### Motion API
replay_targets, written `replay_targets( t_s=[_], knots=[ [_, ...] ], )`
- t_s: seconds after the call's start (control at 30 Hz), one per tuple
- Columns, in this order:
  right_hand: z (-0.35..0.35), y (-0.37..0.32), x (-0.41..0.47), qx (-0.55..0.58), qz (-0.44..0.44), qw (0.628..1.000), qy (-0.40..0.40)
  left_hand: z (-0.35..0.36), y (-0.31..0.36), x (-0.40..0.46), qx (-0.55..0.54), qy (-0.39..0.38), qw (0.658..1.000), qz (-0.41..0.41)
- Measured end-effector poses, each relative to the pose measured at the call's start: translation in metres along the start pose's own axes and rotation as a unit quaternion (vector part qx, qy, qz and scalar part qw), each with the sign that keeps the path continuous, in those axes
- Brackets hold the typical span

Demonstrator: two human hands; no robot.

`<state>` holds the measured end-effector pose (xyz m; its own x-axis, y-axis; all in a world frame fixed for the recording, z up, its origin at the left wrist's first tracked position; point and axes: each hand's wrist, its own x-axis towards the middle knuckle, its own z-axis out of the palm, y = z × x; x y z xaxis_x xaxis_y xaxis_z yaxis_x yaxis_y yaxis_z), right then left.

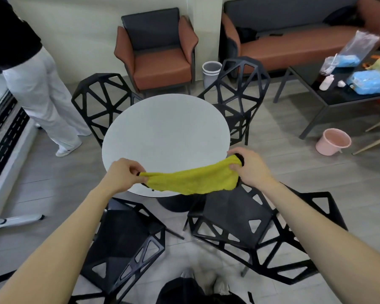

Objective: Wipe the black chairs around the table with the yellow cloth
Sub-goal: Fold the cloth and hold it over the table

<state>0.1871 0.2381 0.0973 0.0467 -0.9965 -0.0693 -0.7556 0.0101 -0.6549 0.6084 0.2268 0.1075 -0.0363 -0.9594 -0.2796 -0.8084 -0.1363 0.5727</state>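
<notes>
left hand (124, 174): grip pinching the left end of the yellow cloth (191, 179), fingers curled round it
right hand (249, 170): grip holding the cloth's right end, thumb on top
cloth: stretched between both hands, held in the air over the near edge of the round white worktop (165, 132), sagging in the middle
black chairs: four round the worktop; near left (123, 244), near right (246, 229), far left (97, 99), far right (239, 88)
other: person in white trousers (40, 95) standing far left; pink bucket (332, 142) on floor at right; brown armchair (156, 51) by wall
</notes>
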Motion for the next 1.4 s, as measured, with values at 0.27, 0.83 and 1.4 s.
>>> replay_targets(
  t_s=[0.27, 0.83, 1.4],
  knots=[
    [0.007, 0.0, -0.008, -0.075, 0.056, 0.993, -0.066, 0.029, -0.002, -0.008, -0.245, 0.007, 0.965, -0.095],
    [0.071, -0.05, -0.039, 0.089, 0.023, 0.983, -0.157, 0.077, 0.051, -0.064, -0.182, -0.038, 0.978, 0.094],
    [0.142, -0.134, 0.095, -0.27, -0.272, 0.909, -0.164, -0.014, -0.057, 0.015, -0.016, 0.036, 0.999, 0.032]
  ],
)
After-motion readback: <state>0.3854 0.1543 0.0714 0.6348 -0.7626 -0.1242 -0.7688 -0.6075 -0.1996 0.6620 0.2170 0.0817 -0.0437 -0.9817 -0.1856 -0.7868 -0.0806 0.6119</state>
